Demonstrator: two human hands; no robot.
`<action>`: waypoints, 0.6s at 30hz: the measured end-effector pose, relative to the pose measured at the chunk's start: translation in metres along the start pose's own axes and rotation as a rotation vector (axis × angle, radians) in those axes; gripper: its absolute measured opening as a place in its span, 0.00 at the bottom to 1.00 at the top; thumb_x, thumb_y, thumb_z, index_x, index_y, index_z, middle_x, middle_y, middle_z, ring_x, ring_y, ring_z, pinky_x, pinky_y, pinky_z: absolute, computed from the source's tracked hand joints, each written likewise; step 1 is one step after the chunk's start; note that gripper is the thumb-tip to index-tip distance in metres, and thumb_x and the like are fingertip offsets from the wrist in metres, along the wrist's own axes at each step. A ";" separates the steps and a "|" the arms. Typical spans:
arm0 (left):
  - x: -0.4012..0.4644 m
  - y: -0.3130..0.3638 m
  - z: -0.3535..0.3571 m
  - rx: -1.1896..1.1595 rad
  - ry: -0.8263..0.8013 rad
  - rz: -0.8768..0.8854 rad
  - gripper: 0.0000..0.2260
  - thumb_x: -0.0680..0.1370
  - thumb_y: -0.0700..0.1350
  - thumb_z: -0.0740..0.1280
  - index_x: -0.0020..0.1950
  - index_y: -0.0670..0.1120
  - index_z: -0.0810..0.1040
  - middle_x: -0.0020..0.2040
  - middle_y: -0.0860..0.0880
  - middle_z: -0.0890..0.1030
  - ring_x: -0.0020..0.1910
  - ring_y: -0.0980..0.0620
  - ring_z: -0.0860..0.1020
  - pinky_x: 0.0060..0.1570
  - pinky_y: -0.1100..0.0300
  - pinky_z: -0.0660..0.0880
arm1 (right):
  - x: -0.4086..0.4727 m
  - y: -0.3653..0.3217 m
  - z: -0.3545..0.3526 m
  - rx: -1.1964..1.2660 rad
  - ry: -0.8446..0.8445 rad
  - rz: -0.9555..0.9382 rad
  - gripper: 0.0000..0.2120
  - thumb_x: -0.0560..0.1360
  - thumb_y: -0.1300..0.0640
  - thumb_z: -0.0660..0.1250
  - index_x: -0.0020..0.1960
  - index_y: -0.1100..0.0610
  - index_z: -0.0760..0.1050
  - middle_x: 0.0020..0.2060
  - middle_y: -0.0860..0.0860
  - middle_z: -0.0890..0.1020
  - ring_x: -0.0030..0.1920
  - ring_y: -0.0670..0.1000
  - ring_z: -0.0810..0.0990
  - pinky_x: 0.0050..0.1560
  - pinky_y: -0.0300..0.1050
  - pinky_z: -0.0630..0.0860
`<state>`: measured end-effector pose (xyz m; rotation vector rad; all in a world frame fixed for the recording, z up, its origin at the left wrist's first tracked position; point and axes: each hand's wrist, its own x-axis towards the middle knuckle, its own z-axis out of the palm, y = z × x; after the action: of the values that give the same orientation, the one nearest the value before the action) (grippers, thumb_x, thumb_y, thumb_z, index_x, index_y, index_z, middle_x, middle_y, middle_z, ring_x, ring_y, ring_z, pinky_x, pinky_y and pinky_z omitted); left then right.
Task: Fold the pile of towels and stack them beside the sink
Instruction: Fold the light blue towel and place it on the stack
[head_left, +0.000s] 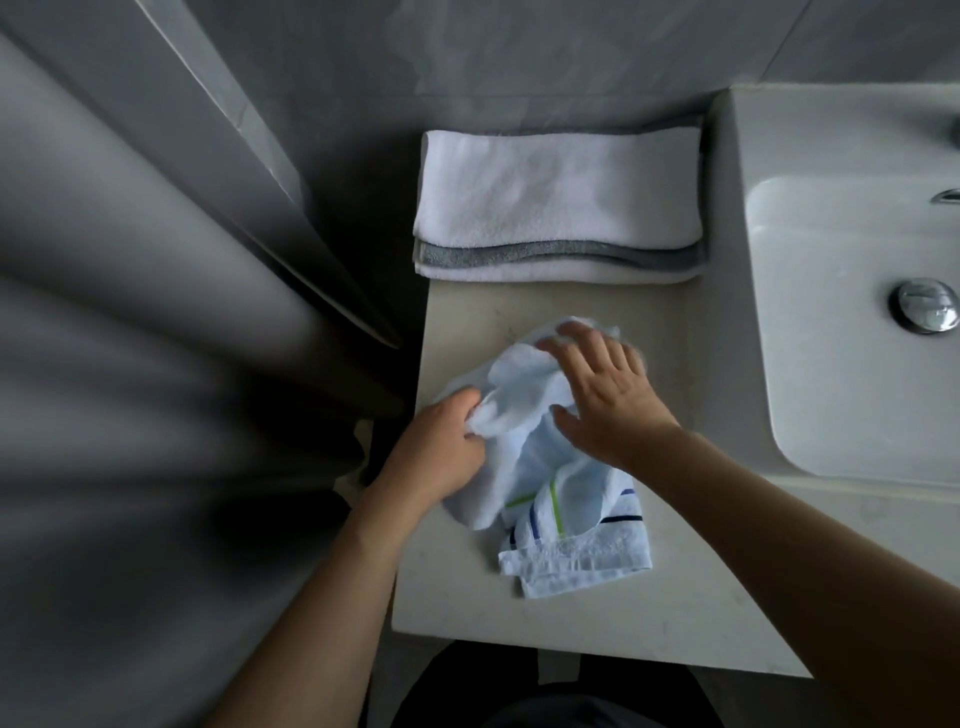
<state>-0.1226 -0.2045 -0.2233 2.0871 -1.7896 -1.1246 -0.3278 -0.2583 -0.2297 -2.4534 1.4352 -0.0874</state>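
Note:
A crumpled light-blue towel (530, 467) with green and dark-blue stripes lies on the beige counter (571, 613) left of the sink. My left hand (436, 452) pinches a bunch of the towel at its left side. My right hand (608, 395) lies on its upper right part, fingers spread and curled over the far edge. Behind them, against the wall, sits a stack of folded towels (561, 202): white on top, a grey one under it, white at the bottom.
The white sink basin (852, 332) with a chrome drain plug (925, 305) is at the right. A grey shower curtain (135, 312) hangs to the left of the counter. Grey tiled wall is behind the stack.

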 end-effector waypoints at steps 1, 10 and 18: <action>0.001 0.002 -0.007 -0.030 0.038 0.061 0.05 0.73 0.37 0.60 0.42 0.46 0.66 0.33 0.48 0.71 0.35 0.45 0.73 0.30 0.57 0.65 | 0.006 0.001 -0.003 0.008 -0.076 -0.025 0.36 0.71 0.49 0.70 0.76 0.50 0.60 0.73 0.53 0.63 0.73 0.56 0.61 0.73 0.55 0.53; 0.016 -0.005 -0.037 0.257 0.134 -0.056 0.09 0.73 0.48 0.67 0.43 0.49 0.68 0.45 0.51 0.72 0.47 0.47 0.71 0.46 0.51 0.72 | 0.029 0.013 -0.014 0.034 -0.161 0.243 0.10 0.72 0.48 0.65 0.47 0.53 0.80 0.47 0.55 0.83 0.49 0.58 0.80 0.46 0.44 0.71; 0.025 0.028 -0.050 -0.193 0.080 0.165 0.05 0.68 0.48 0.64 0.40 0.48 0.73 0.34 0.46 0.74 0.30 0.54 0.69 0.30 0.58 0.67 | 0.036 0.001 -0.022 0.609 -0.237 0.102 0.27 0.69 0.56 0.73 0.66 0.51 0.70 0.52 0.48 0.79 0.52 0.49 0.77 0.54 0.43 0.73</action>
<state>-0.1133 -0.2510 -0.1828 1.8140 -1.7061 -1.1053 -0.3151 -0.2950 -0.2123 -1.8280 1.2051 -0.1762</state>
